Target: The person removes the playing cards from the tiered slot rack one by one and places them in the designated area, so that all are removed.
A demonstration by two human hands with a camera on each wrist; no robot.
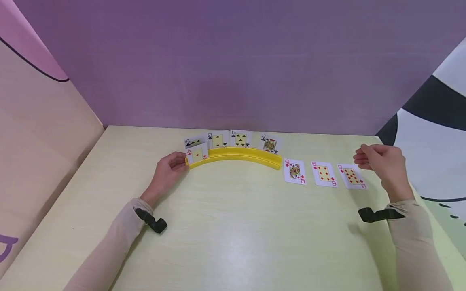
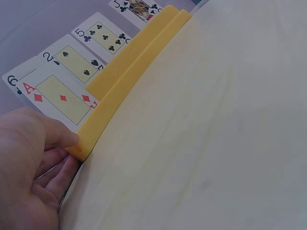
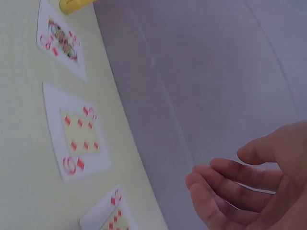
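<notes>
A curved yellow card holder (image 1: 236, 155) (image 2: 129, 76) stands on the pale table (image 1: 233, 234). Its back slot holds the 6 of clubs (image 1: 193, 142), 2 of spades (image 1: 217, 140) (image 2: 74, 60), 5 of clubs (image 1: 240, 138) (image 2: 105, 36) and jack of clubs (image 1: 270, 144). The ace of diamonds (image 1: 197, 154) (image 2: 62, 98) stands in the front slot. My left hand (image 1: 181, 162) (image 2: 61, 151) holds the holder's left end between thumb and fingers. My right hand (image 1: 361, 158) (image 3: 218, 168) hovers with loosely curled fingers, holding nothing, just right of the 9 of diamonds (image 1: 351, 176).
The queen of diamonds (image 1: 294, 171) (image 3: 60, 38), the 6 of diamonds (image 1: 324, 174) (image 3: 79, 132) and the 9 lie face up in a row to the right of the holder. A purple wall (image 1: 233, 72) closes the back; panels stand at both sides.
</notes>
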